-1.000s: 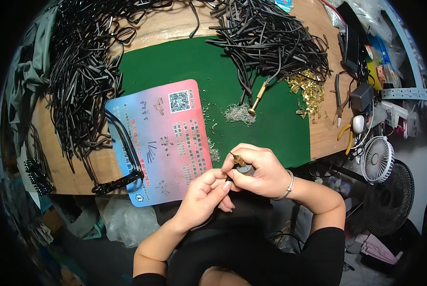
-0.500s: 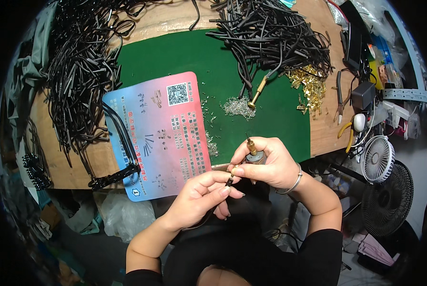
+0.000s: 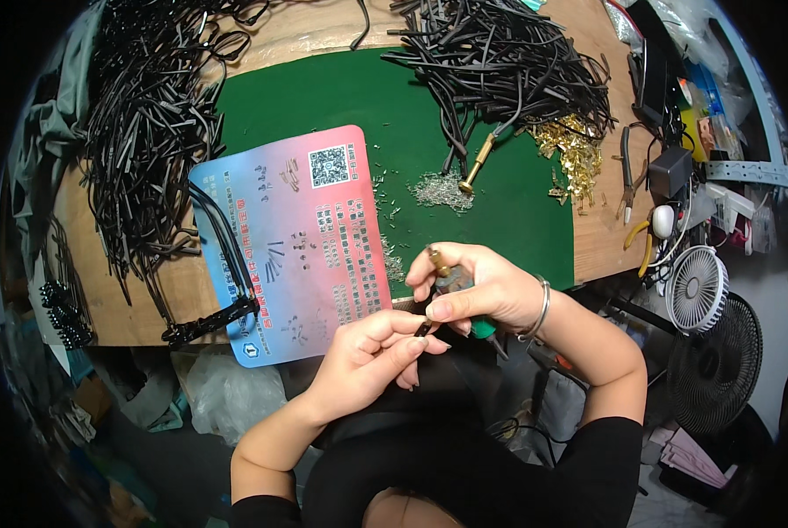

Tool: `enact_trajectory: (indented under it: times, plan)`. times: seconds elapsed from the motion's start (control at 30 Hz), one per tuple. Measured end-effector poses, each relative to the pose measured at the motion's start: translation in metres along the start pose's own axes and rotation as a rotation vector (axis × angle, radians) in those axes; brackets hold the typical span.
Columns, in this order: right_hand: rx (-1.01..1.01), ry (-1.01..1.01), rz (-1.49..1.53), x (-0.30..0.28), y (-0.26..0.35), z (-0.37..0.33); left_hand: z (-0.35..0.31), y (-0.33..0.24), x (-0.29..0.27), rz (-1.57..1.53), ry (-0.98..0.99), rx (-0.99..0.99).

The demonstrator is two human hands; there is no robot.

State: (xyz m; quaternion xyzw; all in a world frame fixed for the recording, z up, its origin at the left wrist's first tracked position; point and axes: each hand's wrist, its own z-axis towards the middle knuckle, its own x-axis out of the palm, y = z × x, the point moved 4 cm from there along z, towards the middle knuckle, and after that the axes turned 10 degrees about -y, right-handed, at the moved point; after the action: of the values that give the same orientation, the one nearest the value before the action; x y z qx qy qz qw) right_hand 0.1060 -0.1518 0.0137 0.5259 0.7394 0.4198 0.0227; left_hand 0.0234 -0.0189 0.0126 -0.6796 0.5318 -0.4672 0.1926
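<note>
My left hand pinches a small black piece between thumb and fingertips, at the table's near edge. Against it press the thumb and fingertip of my right hand. That hand also holds a small powered screwdriver in its curled fingers, with a brass tip, a grey body and a green end with a cable. The tip points away from the black piece. Whatever lies between the touching fingertips is mostly hidden.
A green mat bears a blue-pink printed sheet, tiny metal screws, a brass-coloured tool and gold-coloured parts. Black strips are heaped behind, with another heap left. Pliers and a white fan stand right.
My right hand has turned, swinging the screwdriver's brass tip left and bringing its green end into sight. Its fingertips now cover more of the black piece. My left hand has barely moved.
</note>
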Motion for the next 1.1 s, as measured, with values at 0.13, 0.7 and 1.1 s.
enact_trajectory:
  times: [0.13,0.7,1.1]
  plan:
    - [0.193,0.175,0.086,-0.004,-0.016,0.008,-0.001,0.0,-0.001,0.057,-0.03,0.061]
    - [-0.496,-0.337,-1.221,-0.022,0.009,-0.013,-0.002,0.009,-0.037,0.167,-0.316,0.07]
    - [-0.651,-0.573,-1.339,-0.028,0.01,-0.017,-0.001,0.006,-0.024,0.242,-0.463,0.21]
